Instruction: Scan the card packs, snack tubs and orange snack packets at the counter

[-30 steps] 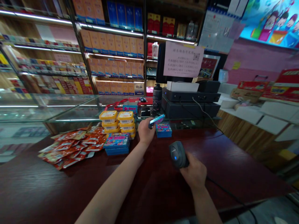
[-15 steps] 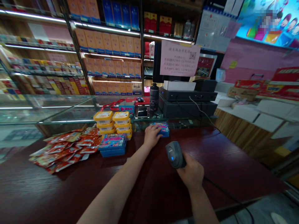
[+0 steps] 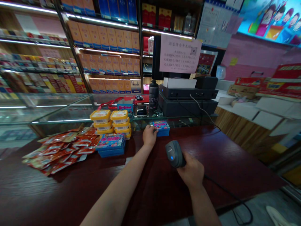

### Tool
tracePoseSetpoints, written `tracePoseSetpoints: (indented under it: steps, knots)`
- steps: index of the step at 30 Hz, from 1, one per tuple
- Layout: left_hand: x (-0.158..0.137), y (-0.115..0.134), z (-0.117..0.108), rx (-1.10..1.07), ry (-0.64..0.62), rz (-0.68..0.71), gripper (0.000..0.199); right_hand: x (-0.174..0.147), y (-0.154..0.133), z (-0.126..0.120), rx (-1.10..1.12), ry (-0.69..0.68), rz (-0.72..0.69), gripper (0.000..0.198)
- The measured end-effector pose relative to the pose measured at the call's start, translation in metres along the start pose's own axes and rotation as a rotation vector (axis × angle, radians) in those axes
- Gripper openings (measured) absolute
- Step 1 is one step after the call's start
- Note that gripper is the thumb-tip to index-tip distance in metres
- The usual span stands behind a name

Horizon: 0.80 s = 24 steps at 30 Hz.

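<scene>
With a clock face imagined flat on the bench, twelve at the far side, the background from ten to twelve is filled by lit shelves (image 3: 140, 44) of boxed goods. A glass case (image 3: 76, 106) is set along the far edge of the dark red-brown bench (image 3: 211, 150). At one o'clock, a dark monitor (image 3: 156, 59) is partly covered by a pink notice (image 3: 180, 64). Orange packets (image 3: 63, 147) are heaped at ten; yellow tubs (image 3: 101, 121) are piled in two columns at eleven, with the larger blue stack (image 3: 111, 145) placed just before them. A dark bottle (image 3: 153, 95) is stood at twelve on the case. Toward two o'clock, near the centre, a scanner (image 3: 173, 153) showing a blue light is grasped in the right hand (image 3: 191, 171). At twelve, the smaller blue stack (image 3: 161, 128) is touched at its left side by the left hand (image 3: 150, 135); whether a pack is pinched cannot be told. Beyond, just before twelve, a phone (image 3: 141, 110) and a mouse (image 3: 139, 97) are seen.
</scene>
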<state>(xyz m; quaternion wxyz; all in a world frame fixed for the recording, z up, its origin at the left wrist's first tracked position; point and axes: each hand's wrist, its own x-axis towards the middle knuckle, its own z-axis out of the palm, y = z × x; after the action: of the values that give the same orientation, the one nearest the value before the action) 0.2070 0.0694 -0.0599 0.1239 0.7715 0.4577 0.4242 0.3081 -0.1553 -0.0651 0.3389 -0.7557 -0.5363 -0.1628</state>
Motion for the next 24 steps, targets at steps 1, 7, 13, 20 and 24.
tracePoseSetpoints:
  steps: [1,7,13,20,24]
  knots:
    - [0.001,0.0,0.0,-0.013,-0.015,-0.006,0.003,0.0,0.0,0.0,-0.004,-0.005,0.002,0.022]
    - [0.002,0.0,-0.003,0.002,-0.057,-0.004,0.009,0.001,0.0,-0.001,-0.028,-0.038,0.01,0.024]
    - [-0.014,0.001,-0.023,0.055,-0.072,0.123,0.029,-0.001,-0.001,-0.002,-0.062,-0.076,0.017,0.027]
    - [-0.06,-0.01,-0.088,0.265,-0.014,0.375,0.026,-0.005,0.0,-0.001,-0.114,-0.075,0.022,0.027]
    - [-0.078,-0.022,-0.119,0.361,0.063,0.403,0.028,-0.007,-0.001,-0.001,-0.144,-0.099,0.041,0.023]
